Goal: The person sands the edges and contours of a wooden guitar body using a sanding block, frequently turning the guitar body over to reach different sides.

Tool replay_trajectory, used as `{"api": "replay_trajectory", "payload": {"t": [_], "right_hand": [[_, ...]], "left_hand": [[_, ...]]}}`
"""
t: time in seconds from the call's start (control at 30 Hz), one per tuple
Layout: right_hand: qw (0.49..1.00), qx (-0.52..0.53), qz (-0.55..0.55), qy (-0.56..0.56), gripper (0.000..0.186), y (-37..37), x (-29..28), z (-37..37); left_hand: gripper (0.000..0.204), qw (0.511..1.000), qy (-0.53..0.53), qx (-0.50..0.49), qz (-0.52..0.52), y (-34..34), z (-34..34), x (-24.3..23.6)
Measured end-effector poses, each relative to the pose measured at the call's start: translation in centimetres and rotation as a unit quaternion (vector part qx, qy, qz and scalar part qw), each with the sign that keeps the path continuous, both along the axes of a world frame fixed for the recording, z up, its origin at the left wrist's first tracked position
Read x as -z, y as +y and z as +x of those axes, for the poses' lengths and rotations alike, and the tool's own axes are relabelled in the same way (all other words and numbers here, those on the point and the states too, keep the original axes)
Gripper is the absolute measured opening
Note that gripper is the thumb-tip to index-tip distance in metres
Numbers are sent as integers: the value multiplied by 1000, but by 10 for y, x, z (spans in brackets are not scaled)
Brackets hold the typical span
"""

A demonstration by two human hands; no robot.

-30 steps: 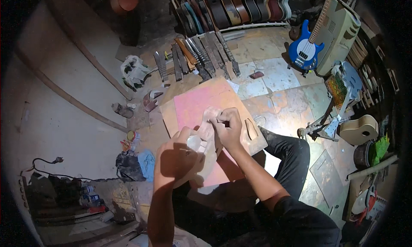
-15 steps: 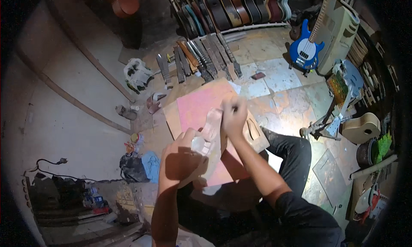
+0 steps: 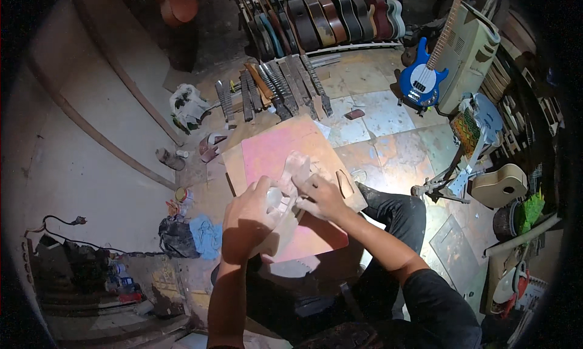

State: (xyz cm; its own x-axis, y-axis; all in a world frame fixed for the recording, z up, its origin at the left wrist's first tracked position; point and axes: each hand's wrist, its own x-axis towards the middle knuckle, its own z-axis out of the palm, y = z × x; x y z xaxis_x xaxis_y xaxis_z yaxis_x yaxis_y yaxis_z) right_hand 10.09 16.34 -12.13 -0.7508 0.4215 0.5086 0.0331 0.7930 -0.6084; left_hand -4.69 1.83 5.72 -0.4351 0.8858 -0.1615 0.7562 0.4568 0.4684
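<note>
My left hand (image 3: pixel 246 218) is closed round a pale, dusty piece (image 3: pixel 297 167) with a rounded upper end and small cut-out sections near the fingers. My right hand (image 3: pixel 322 197) lies against that piece's right side, fingers curled; whatever is between them is hidden. Beneath both hands lies a board (image 3: pixel 267 149) with a pink face and tan areas, resting over my lap. At its right a tan part has a long slot (image 3: pixel 345 182).
Guitar necks (image 3: pixel 291 88) lie in a row on the floor ahead, below racked guitars (image 3: pixel 328 18). A blue bass (image 3: pixel 419 79) stands back right, an unfinished acoustic guitar (image 3: pixel 495 185) at right. Cloths (image 3: pixel 203 233) and tins (image 3: pixel 182 194) sit left, beside a pale wall (image 3: pixel 91 155).
My right hand has moved down along the piece from near its upper end, its fingers now lower and nearer my left hand. My left hand stays on the piece.
</note>
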Motion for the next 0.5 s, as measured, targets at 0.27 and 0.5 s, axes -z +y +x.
{"api": "replay_trajectory", "payload": {"t": [0.27,0.5], "right_hand": [[765,-159,-613,116,53,-33,-1,27],[882,24,-470,0,39,-46,22,32]], "left_hand": [[46,1000,15,-18,-17,0,0,-2],[46,1000,18,-13,-13,2,-2,1]]}}
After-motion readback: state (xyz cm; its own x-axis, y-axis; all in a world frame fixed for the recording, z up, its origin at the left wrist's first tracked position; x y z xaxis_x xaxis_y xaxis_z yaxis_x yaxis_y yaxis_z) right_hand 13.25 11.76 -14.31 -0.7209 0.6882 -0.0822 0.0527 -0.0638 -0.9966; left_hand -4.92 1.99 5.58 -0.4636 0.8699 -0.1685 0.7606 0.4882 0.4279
